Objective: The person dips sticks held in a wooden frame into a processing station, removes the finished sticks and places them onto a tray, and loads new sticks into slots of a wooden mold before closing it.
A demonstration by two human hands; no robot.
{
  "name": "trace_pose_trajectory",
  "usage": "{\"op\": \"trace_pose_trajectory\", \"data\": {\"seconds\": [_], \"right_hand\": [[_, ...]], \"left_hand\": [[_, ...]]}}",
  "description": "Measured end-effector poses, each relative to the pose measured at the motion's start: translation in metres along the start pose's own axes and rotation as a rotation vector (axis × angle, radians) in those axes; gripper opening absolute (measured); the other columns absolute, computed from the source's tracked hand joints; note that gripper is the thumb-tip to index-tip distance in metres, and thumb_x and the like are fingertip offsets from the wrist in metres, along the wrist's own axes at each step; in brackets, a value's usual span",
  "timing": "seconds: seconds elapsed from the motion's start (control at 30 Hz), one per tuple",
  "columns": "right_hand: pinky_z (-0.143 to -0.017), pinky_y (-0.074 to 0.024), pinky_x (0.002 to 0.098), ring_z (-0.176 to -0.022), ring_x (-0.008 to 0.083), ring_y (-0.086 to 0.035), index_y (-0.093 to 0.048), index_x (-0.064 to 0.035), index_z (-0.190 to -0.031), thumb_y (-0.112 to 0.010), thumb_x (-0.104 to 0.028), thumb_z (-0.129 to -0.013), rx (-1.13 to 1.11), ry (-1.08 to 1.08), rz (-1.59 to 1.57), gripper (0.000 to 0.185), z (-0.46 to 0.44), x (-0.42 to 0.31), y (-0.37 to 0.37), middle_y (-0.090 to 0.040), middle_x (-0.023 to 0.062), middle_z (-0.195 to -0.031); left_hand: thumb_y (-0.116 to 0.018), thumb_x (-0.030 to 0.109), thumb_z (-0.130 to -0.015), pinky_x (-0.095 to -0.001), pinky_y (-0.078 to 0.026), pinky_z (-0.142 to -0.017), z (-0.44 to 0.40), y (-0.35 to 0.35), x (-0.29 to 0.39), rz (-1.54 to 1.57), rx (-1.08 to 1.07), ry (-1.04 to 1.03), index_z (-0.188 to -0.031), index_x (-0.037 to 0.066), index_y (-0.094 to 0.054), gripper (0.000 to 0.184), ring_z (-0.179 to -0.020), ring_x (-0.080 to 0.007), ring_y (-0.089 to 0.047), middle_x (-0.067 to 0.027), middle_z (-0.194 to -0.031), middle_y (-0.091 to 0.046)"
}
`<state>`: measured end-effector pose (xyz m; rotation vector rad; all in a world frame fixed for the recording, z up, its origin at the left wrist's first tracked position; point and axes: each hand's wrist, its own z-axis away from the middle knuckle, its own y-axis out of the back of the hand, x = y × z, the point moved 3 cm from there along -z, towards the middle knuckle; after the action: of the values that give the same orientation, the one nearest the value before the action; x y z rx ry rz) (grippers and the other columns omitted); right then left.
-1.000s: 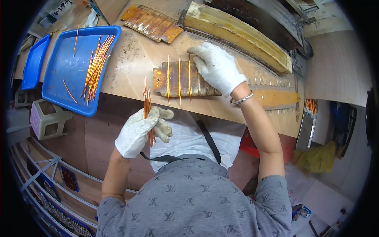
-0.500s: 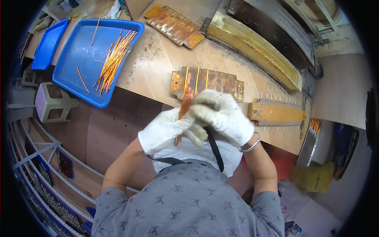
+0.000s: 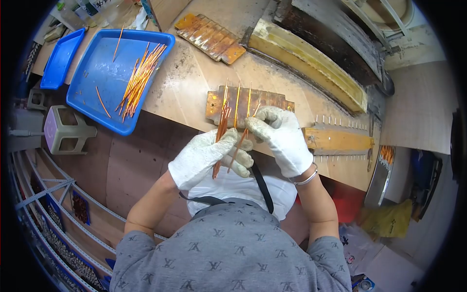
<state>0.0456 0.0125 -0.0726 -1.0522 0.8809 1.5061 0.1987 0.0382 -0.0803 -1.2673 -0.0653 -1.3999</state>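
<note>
In a white glove, my left hand point(image 3: 210, 155) grips a bundle of copper rods point(image 3: 221, 134) held roughly upright at the table's front edge. My right hand point(image 3: 279, 134), also gloved, pinches a single copper rod point(image 3: 239, 150) between thumb and finger, just right of the bundle. Beyond both hands lies a grooved metal plate point(image 3: 272, 100), with several thin copper rods point(image 3: 237, 104) lying across it. Part of the plate's front edge is hidden by my hands and the rods.
A blue tray point(image 3: 82, 82) with loose copper rods stands at left, beside a smaller blue tray point(image 3: 62, 58). Another grooved plate point(image 3: 209, 36) lies at the back. A long yellowish block point(image 3: 311, 68) and a wooden bar with pins point(image 3: 338, 139) are at right.
My right hand has come back from the plate to the bundle, and now holds one rod apart from it. My left hand has moved right and slightly up in view with the bundle.
</note>
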Motion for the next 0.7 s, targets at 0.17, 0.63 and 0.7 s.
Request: {"op": "trace_pose_trajectory", "data": {"seconds": [0.17, 0.63, 0.7], "right_hand": [[-0.051, -0.0388, 0.0230, -0.058, 0.0064, -0.046, -0.057, 0.0014, -0.068, -0.064, -0.013, -0.076, 0.039, -0.032, 0.011, 0.018, 0.003, 0.002, -0.006, -0.054, 0.0020, -0.061], [-0.045, -0.0338, 0.0276, -0.048, 0.0098, -0.038, -0.056, 0.0012, -0.064, -0.062, -0.023, -0.077, 0.092, 0.124, 0.478, 0.028, -0.044, -0.014, 0.058, -0.047, 0.0021, -0.051], [-0.047, -0.0376, 0.0316, -0.048, 0.0130, -0.041, -0.057, 0.0040, -0.066, -0.063, -0.023, -0.075, 0.072, 0.196, 0.698, 0.029, -0.054, -0.010, 0.055, -0.048, 0.0103, -0.051]], "left_hand": [[-0.047, 0.028, -0.090, -0.0246, -0.047, -0.053, -0.005, -0.001, -0.005, -0.157, 0.081, 0.062, -0.099, -0.006, -0.054, 0.036, -0.057, -0.0160, -0.058, -0.0092, -0.068, -0.060], [-0.040, 0.033, -0.092, -0.0251, -0.045, -0.048, 0.014, 0.027, -0.005, -0.214, 0.227, 0.082, -0.091, -0.009, -0.053, 0.043, -0.049, -0.0179, -0.058, -0.0144, -0.066, -0.059], [-0.040, 0.032, -0.093, -0.0252, -0.046, -0.050, 0.016, 0.027, -0.008, -0.193, 0.193, 0.065, -0.090, -0.010, -0.052, 0.043, -0.050, -0.0180, -0.058, -0.0147, -0.065, -0.059]]}}
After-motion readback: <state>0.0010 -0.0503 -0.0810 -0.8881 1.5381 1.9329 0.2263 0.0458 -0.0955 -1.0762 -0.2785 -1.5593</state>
